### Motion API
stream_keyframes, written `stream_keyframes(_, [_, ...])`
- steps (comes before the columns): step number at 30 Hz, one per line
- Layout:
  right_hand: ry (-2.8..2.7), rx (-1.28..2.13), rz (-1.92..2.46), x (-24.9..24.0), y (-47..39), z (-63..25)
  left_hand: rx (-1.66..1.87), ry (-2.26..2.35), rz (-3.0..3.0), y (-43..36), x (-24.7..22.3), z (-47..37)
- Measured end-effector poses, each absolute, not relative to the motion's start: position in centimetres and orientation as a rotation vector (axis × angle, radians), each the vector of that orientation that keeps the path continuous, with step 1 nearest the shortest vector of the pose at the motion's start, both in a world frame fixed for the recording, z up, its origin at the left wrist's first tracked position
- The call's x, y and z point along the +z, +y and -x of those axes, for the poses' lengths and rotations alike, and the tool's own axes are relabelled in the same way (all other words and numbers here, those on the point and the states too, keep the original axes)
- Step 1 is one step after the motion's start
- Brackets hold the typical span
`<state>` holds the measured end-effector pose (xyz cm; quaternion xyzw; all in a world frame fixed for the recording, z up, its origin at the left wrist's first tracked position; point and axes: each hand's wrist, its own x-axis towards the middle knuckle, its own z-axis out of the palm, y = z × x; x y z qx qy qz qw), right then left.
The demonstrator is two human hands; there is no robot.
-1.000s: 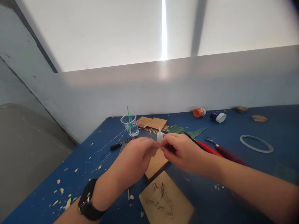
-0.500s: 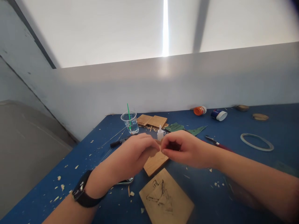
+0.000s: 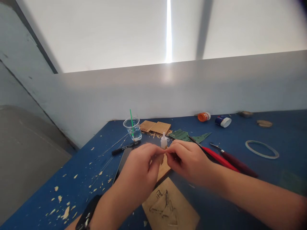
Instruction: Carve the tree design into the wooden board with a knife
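Observation:
My left hand (image 3: 144, 166) and my right hand (image 3: 189, 159) meet fingertip to fingertip over a wooden block (image 3: 165, 171). Both are closed in a pinch; whatever lies between the fingertips is too small or hidden to make out. Just behind the fingers stands a small white dropper bottle (image 3: 164, 140). Nearer to me lies a square wooden board (image 3: 171, 207) with a dark drawing and carved lines on it. A dark flat device (image 3: 123, 161) shows partly from under my left hand.
Behind stand a plastic cup (image 3: 133, 129) with a green straw and wooden pieces (image 3: 161, 127). A black marker (image 3: 126, 147) lies left. To the right are green sandpaper (image 3: 179, 134), a red-handled tool (image 3: 220, 159), a dark-red-handled knife (image 3: 237, 164), an orange-capped bottle (image 3: 203, 117) and a ring (image 3: 261, 149).
My right hand has moved down a little and my left hand has turned, bringing the fingertips together. The red-handled tool and the dark device show more now.

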<state>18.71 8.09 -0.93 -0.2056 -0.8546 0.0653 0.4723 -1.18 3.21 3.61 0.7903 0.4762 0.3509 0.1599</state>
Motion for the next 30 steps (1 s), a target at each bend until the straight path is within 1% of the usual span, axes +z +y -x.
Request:
stream_keyframes(9, [-2.381,0.811,0.420,2.5,8.4,-20.3,0.641,0.864,-2.536,4.6,5.9,4.4])
stream_keyframes(12, [-2.379,0.900,0.429,2.6,8.4,-20.4,0.650,0.823,-2.555,4.8,6.1,4.4])
stream_keyframes(15, [-2.299,0.780,0.544,2.1,8.6,-20.1,0.767,0.998,-2.546,4.7,5.5,3.8])
stream_keyframes(20, [-2.167,0.361,0.673,-0.2,8.5,-18.9,0.978,1.338,-2.425,3.7,2.7,1.4])
stream_keyframes(24, [-2.028,0.141,0.760,-1.9,7.6,-17.8,1.199,1.450,-2.280,3.0,0.7,-0.6])
stream_keyframes(27, [-1.995,0.125,0.787,-2.1,7.3,-17.6,1.246,1.431,-2.245,3.6,0.6,-0.5])
stream_keyframes(30, [-2.061,0.263,0.744,-1.7,7.9,-18.1,1.114,1.293,-2.332,5.1,1.8,1.1])
